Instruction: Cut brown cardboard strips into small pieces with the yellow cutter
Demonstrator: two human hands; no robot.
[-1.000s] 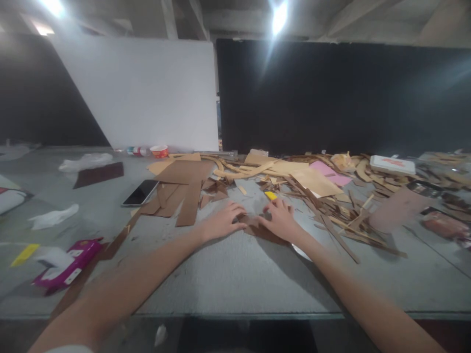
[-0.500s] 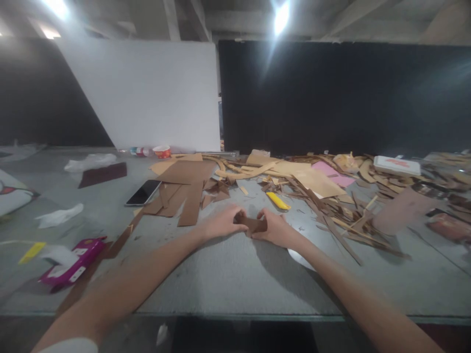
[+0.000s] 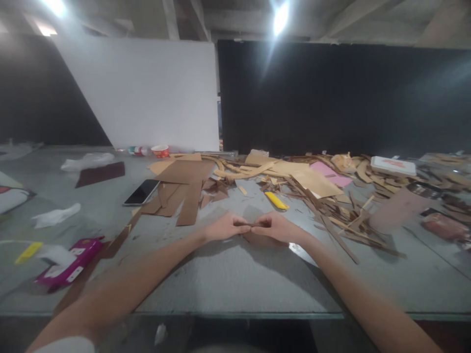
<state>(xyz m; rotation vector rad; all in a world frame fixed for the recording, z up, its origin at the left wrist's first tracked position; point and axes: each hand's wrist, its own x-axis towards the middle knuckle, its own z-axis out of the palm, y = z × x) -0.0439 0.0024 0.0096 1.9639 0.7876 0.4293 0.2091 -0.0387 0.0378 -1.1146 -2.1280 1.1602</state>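
Note:
My left hand (image 3: pixel 221 228) and my right hand (image 3: pixel 277 227) meet fingertip to fingertip at the middle of the grey table (image 3: pixel 235 279). Between them they pinch a small brown cardboard piece (image 3: pixel 248 225), folded flat and seen edge-on, held just above the table. Most of the piece is hidden by my fingers. A yellow utility knife (image 3: pixel 276 200) lies just beyond my right hand.
Brown cardboard sheets (image 3: pixel 186 186) and a black phone (image 3: pixel 141 191) lie to the back left. A heap of cardboard strips and scraps (image 3: pixel 331 196) spreads to the right. A magenta box (image 3: pixel 68 262) and white tissue (image 3: pixel 55 215) sit at the left.
The hands first pressed the brown piece flat on the table, then lifted and folded it; now it is pinched shut between both hands' fingertips.

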